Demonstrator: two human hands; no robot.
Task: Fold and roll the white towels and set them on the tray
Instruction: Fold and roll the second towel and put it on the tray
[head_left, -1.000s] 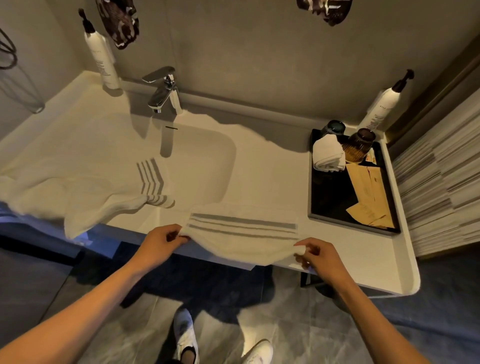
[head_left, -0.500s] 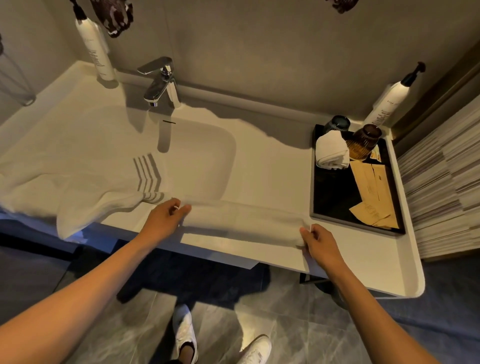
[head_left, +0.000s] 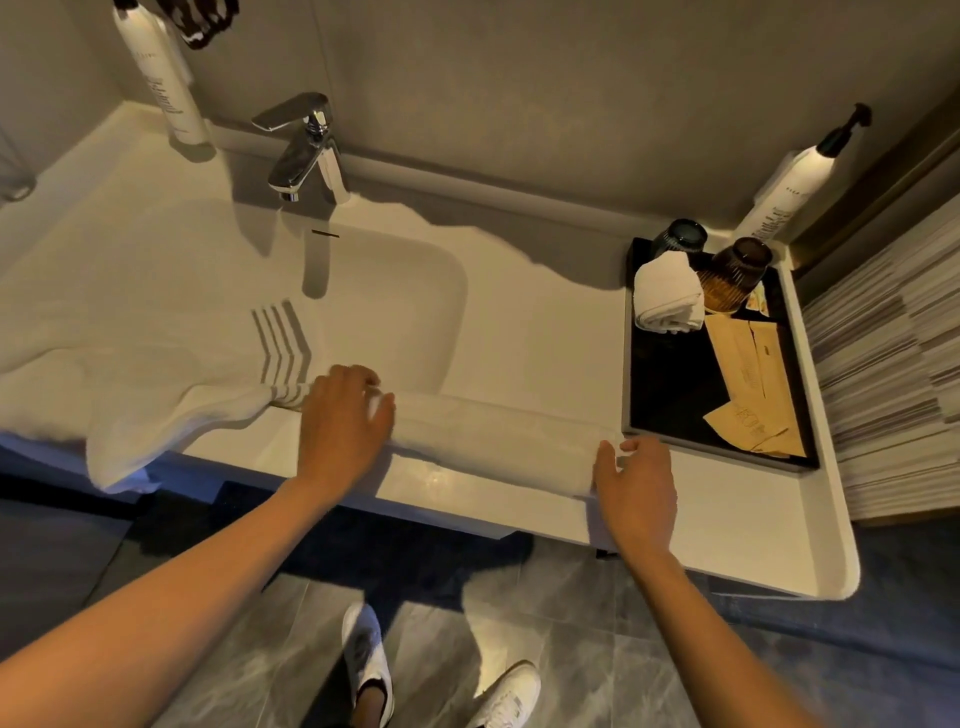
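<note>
A white towel (head_left: 493, 436), folded into a long narrow strip, lies along the front rim of the white basin counter. My left hand (head_left: 343, 421) rests flat on its left end with fingers spread. My right hand (head_left: 636, 486) lies at its right end, fingers loosely apart, touching the edge. A second white towel (head_left: 156, 384) with grey stripes lies crumpled on the left and hangs over the counter edge. A rolled white towel (head_left: 667, 293) sits at the far left corner of the black tray (head_left: 670, 395) on the right.
The tray also holds two dark glasses (head_left: 740, 267) and tan paper packets (head_left: 753, 384). A chrome tap (head_left: 304, 148) stands behind the sink basin (head_left: 395, 291). Pump bottles stand at the back left (head_left: 161, 78) and back right (head_left: 789, 187). A striped wall panel is at the right.
The towel that hung over the front edge with its stripes showing has been folded up into a narrow strip on the counter. Both hands moved up onto its ends and opened.
</note>
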